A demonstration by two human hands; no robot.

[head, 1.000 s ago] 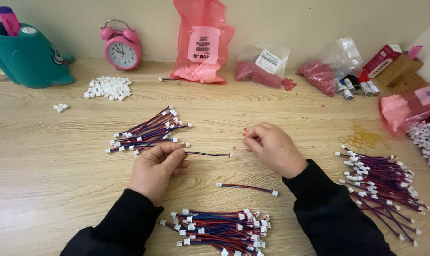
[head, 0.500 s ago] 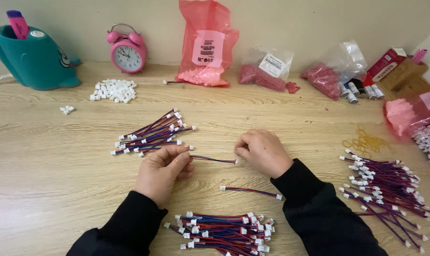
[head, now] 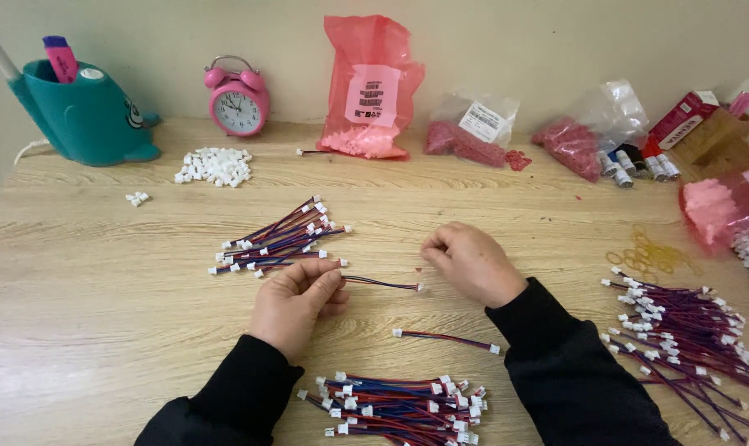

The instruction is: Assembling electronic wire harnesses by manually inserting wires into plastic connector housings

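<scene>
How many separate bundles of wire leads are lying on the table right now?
3: one bundle above the left hand, one bundle at the near edge between the sleeves, one large pile at the right. More may lie outside the frame.

I am at a home workbench used for small piecework, more a desk against a wall than a factory line. My wooden table [head: 102, 281] stands against a plain cream wall, and household things sit along it: a pink alarm clock [head: 237, 99] and a teal whale-shaped desk holder [head: 85, 116]. Around them lie assembly supplies: bundles of short wires [head: 279, 238] with white plugs, a heap of loose white plugs [head: 214, 166], pink plastic bags [head: 373, 87] of parts, clear bags of red bits [head: 472, 132], rubber bands [head: 651, 256] and a cardboard box [head: 717, 140].
</scene>
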